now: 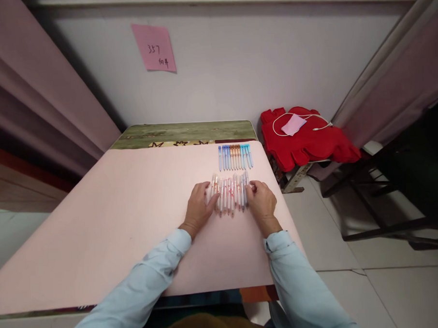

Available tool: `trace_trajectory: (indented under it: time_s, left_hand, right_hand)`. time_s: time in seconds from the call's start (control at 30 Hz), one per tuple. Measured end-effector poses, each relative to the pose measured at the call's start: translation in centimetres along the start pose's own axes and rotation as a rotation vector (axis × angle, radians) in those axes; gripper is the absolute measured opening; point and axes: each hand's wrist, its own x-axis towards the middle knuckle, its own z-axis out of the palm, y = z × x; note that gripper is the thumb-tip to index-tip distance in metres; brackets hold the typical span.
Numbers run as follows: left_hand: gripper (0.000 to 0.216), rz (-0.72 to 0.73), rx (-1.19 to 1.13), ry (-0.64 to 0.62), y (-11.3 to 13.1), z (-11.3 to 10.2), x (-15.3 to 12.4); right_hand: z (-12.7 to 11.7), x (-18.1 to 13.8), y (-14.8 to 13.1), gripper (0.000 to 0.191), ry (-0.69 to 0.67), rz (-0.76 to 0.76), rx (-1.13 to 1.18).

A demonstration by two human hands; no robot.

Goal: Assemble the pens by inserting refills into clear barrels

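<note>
A row of several clear-bodied pens [230,192] lies side by side on the pale pink table top [134,221]. My left hand [199,206] rests against the left end of that row, fingers curled onto the outermost pens. My right hand [261,203] presses against the right end, fingers bent over the last pens. Just beyond, a second row of several pens with blue and orange barrels [235,156] lies apart from both hands. Both my sleeves are light blue.
A red cloth [307,141] drapes a stool to the right, carrying a white cable [304,117] and a pink paper slip [293,124]. A pink note [154,47] hangs on the wall. A dark chair [405,199] stands at the right over tiled floor.
</note>
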Motion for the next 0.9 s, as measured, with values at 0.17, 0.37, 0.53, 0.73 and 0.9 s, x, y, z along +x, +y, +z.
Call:
trace_trajectory:
  time_s: [0.17,0.37,0.53,0.73,0.9]
  left_hand:
    - [0.124,0.065,0.056,-0.309,-0.5,-0.5,0.5]
    - [0.150,0.130,0.073,-0.514,-0.3,-1.0,0.6]
    - [0.149,0.121,0.126,-0.506,0.7,-0.8,0.8]
    - [0.149,0.117,0.141,-0.503,1.1,-0.6,0.7]
    - [0.141,0.132,0.167,-0.497,0.9,-0.3,0.6]
  right_hand:
    - [-0.4,0.2,-0.1,0.030,-0.053,-0.008,-0.042]
    - [-0.5,0.3,0.0,0.030,-0.052,-0.031,-0.073]
    - [-0.4,0.2,0.0,0.028,-0.050,-0.051,-0.082]
    - [-0.5,0.2,0.0,0.030,-0.056,-0.038,-0.117]
    - [-0.4,0.1,-0.6,0.030,-0.060,-0.028,-0.160]
